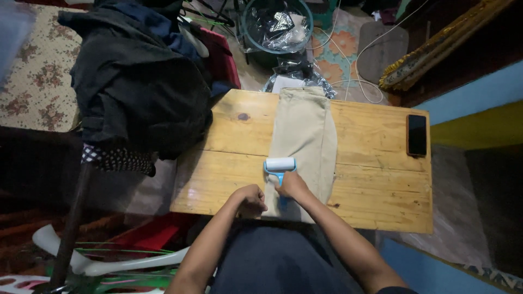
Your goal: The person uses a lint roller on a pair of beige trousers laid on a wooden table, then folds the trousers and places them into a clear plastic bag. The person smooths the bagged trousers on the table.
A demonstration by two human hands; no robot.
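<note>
Beige trousers (304, 142) lie flat across the wooden worktop (376, 185), running from its far edge to the near one, waist end apparently toward the person.

Right hand (292, 185) closed around the blue handle of a lint roller (280, 165). The white roll rests on the cloth, on the left half of the trousers and nearer their near end than the middle.

Left hand (249, 201) curled into a loose fist, pressing down at the left edge of the trousers close to the near rim of the worktop; it seems to pin the fabric. Whether it pinches cloth, cannot tell.

Progress, as a judgement only: the roller sits low on the garment, so most of the length beyond it, toward the far edge, looks yet to be covered. No visible difference in the cloth between the parts; light too dim to tell lint.

Around the trousers: a dark phone (417, 135) lies well to their right, near the worktop's right edge. A heap of dark clothing (139, 81) sits to their left, overlapping the worktop's far left corner.
</note>
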